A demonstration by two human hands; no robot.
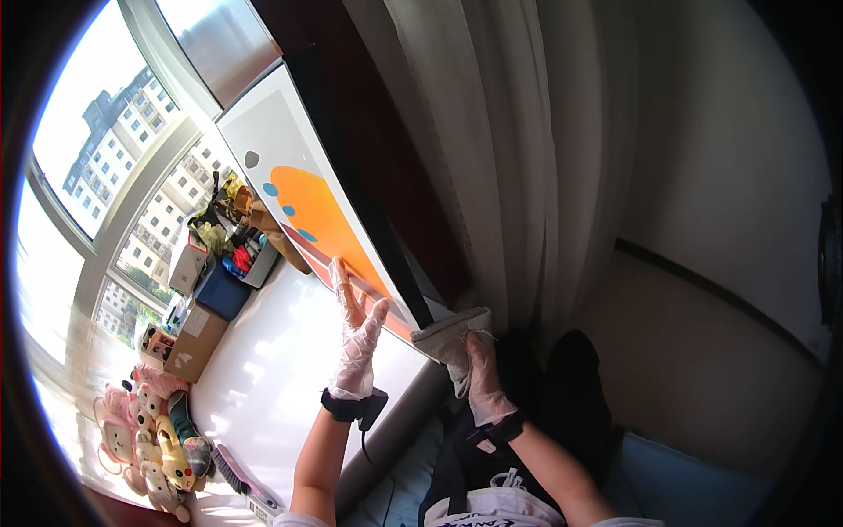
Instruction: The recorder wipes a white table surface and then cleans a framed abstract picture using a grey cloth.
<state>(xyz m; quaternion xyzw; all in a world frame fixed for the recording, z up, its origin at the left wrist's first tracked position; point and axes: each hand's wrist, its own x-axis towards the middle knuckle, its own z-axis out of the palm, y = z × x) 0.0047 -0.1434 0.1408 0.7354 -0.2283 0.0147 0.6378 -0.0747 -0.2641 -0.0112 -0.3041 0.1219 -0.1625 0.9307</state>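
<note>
A tall panel [299,178] with an orange, grey and blue design stands at a slant in the head view, its lower end near both hands. My left hand [356,329], in a clear plastic glove, has its fingers apart and touches or nearly touches the panel's lower front; it holds nothing. My right hand [486,375], gloved too, grips a grey cloth [454,336] against the panel's lower right corner. The cloth hides that corner and part of the right fingers. Dark bands with cables circle both wrists.
Below the panel lies a sunlit white surface [263,369]. Plush toys [158,441] and a pink-handled brush [240,474] are at lower left. A cardboard box [196,342], a blue box [222,290] and a bin of items [263,263] line the window. Long curtains [514,165] hang right.
</note>
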